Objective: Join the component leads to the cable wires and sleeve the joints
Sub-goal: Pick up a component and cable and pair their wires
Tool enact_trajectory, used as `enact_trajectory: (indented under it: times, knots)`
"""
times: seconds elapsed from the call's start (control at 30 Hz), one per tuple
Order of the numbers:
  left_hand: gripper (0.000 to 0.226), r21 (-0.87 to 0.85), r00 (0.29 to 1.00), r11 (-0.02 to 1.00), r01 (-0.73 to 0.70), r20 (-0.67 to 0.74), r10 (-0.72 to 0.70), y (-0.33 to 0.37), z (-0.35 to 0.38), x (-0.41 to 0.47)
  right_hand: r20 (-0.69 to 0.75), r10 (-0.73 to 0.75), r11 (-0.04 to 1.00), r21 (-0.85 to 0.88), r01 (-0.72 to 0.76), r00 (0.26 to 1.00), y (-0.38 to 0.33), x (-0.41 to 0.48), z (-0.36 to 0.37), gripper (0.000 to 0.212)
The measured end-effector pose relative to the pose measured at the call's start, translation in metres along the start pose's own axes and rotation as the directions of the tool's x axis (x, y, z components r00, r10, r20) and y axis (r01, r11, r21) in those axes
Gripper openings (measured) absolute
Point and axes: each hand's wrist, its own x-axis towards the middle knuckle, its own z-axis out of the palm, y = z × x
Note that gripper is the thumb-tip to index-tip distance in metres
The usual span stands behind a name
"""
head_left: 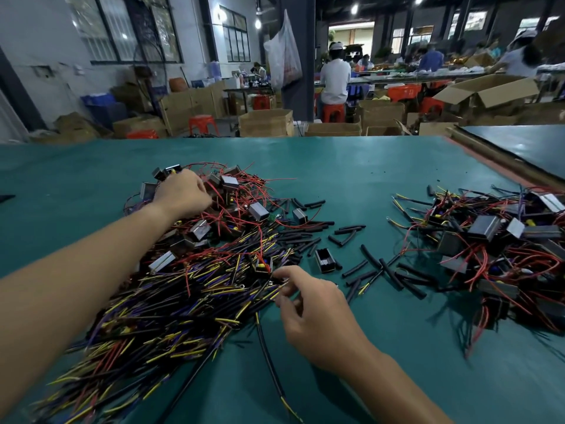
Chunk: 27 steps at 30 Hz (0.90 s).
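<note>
In the head view, a cable pile [171, 301] of black cables with yellow, purple and red wire tips is spread over the near left of the green bench [367, 166]. Touching the far edge of the cable pile, boxy components [232, 182] with thin red leads are heaped. The left hand [180, 194] is reached across the cable pile into these components, its fingers curled down among them; whether anything is gripped cannot be told. At the cable pile's right edge the right hand [312, 304] is held low, and wire ends [276, 290] are pinched between its thumb and forefinger. Short black sleeves [367, 264] are scattered to the right of the cable pile, and one dark bobbin [324, 261] lies among them. Well to the right of the cable pile, a second heap [495, 240] of components, red leads and black cables is tangled together
</note>
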Motion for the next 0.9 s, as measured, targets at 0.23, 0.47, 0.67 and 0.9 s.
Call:
enact_trajectory:
  times: [0.23,0.47,0.67,0.9]
  knots:
    - [0.057,0.187,0.991,0.981,0.054,0.108,-0.075,-0.028,0.025,-0.01,0.017,0.03,1.0,-0.003,-0.03,0.999,-0.003,-0.002,0.0,0.029]
    - [0.05,0.332,0.954,0.901,-0.28,0.202,0.222,-0.004,0.027,-0.019,0.075,0.002,1.0,-0.027,0.0,0.997,-0.006,-0.004,0.004,0.02]
    - [0.05,0.418,0.943,0.849,-0.324,0.21,0.257,0.001,0.038,-0.024,0.105,-0.015,0.999,-0.042,0.02,0.994,-0.01,-0.006,0.002,0.019]
    - [0.014,0.199,0.964,0.957,-0.213,0.2,0.173,0.008,0.033,-0.024,0.132,-0.018,0.998,-0.062,0.027,0.991,-0.013,-0.007,-0.003,0.02]
